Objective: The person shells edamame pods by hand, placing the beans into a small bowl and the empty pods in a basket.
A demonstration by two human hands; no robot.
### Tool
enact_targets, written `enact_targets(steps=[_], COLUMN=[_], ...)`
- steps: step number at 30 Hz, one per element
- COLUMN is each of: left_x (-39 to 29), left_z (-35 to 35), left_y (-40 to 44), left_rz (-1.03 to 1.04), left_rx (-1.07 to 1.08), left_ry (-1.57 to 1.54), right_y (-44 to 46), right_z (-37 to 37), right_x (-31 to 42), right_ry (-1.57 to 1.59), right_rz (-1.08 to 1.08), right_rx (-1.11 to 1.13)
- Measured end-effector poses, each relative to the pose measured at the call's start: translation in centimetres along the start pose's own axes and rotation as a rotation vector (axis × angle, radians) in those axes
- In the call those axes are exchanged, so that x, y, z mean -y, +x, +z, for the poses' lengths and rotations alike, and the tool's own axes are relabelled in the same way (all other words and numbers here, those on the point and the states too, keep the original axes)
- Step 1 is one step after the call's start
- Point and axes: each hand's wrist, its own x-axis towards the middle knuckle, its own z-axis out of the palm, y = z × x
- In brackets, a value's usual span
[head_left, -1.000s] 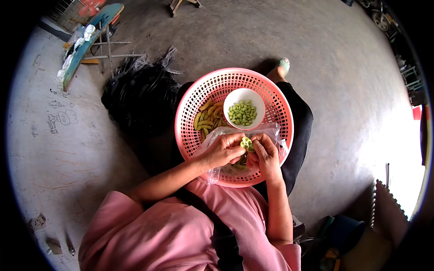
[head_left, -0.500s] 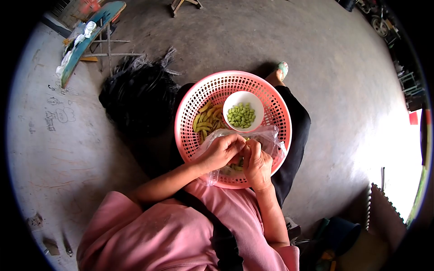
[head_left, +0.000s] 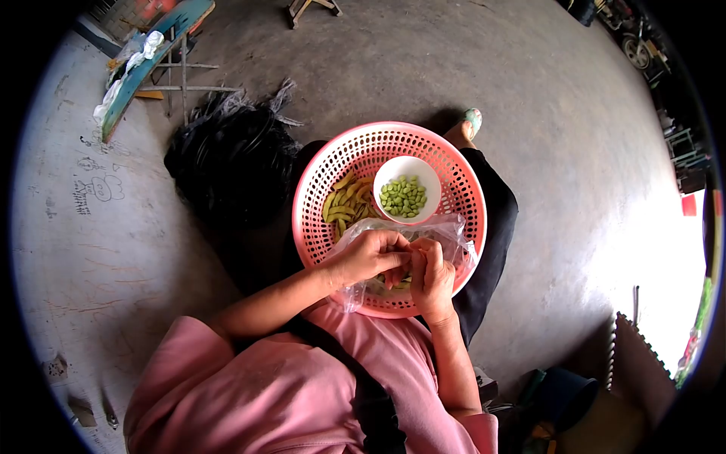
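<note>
My left hand and my right hand meet over the near side of a pink plastic basket on my lap. Both are closed in a pinch, fingertips touching; whatever is between them is hidden by the fingers. Beneath them a clear plastic bag lies in the basket, with some green pods partly showing inside. Yellow-green bean pods are heaped at the basket's left. Beyond my hands stands a white bowl holding shelled green beans.
A black bundle with frayed grey ends lies on the concrete floor left of the basket. Farther left is a tilted blue board on a thin-legged stand. A dark bucket stands at lower right, and a wooden stand leg shows at the top.
My fingertips have shifted slightly downward and my right hand has turned a little. The yellow-green bit seen between them earlier is hidden now. The bowl and pod heap stay put.
</note>
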Motion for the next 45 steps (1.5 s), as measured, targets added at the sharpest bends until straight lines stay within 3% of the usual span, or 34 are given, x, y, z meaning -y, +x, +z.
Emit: enact_targets(steps=[13, 22, 31, 37, 39, 45], left_x=[0.7, -0.1, 0.3, -0.2, -1.0, -3.3], left_z=[-0.2, 0.6, 0.7, 1.2, 0.9, 1.2], left_y=[0.0, -0.1, 0.0, -0.1, -0.3, 0.7], left_rz=[-0.002, -0.096, -0.098, -0.017, 0.003, 0.200], left_rx=[-0.004, -0.224, -0.127, -0.194, -0.165, -0.217], left_ry=[0.043, -0.098, 0.080, 0.021, 0.164, 0.165], right_y=[-0.1, -0.2, 0.0, -0.2, -0.2, 0.3], right_z=[0.2, 0.9, -0.1, 0.2, 0.2, 0.5], right_x=[0.1, -1.0, -0.7, -1.3, -1.4, -0.3], right_ry=[-0.079, -0.151, 0.072, 0.084, 0.060, -0.155], right_rz=[-0.071, 0.116, 0.234, 0.252, 0.326, 0.367], right_rx=[0.060, 0.019, -0.027, -0.026, 0.010, 0.259])
